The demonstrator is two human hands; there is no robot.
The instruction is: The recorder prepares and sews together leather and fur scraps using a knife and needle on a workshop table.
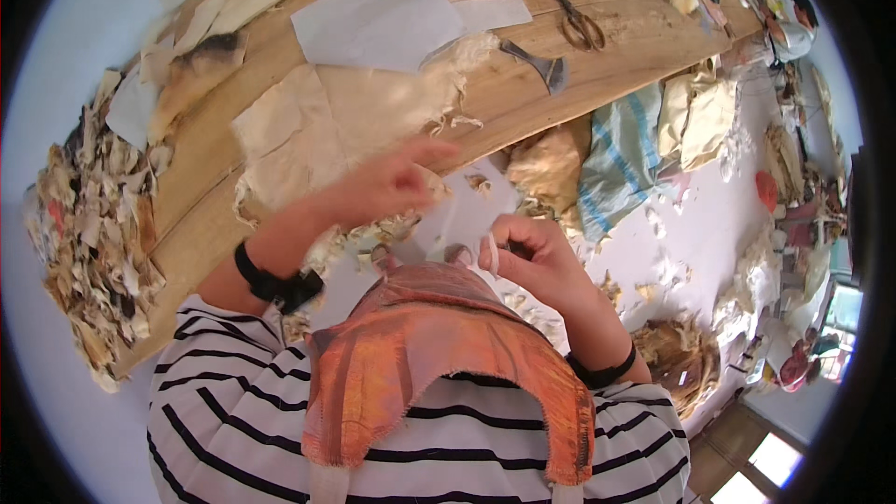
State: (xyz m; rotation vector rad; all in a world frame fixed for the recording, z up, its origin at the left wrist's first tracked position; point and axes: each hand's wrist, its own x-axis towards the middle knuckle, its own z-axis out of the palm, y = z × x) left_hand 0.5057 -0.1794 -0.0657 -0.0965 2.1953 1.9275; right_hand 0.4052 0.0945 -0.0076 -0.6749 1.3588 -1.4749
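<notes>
My left hand (401, 182) is held above the near edge of the wooden table, blurred by motion, with its fingers apart and nothing visible in them. Just beyond it a pale cream piece of hide or cloth (327, 121) with ragged edges lies on the table. My right hand (537, 257) is in front of my orange apron (457, 317), off the table's edge. Its thumb and fingers pinch a thin whitish strip (489, 252), too small to make out fully. White sheets (378, 19) partly overlap the cream piece's far side.
On the wooden table (509, 135) lie scissors (581, 28) and a fan-shaped metal blade (548, 70). Scraps pile up (103, 233) at left. Beside the table stand a blue-striped sack (616, 163) and a brown bag (551, 168). Scraps litter the floor; a person (793, 33) is far right.
</notes>
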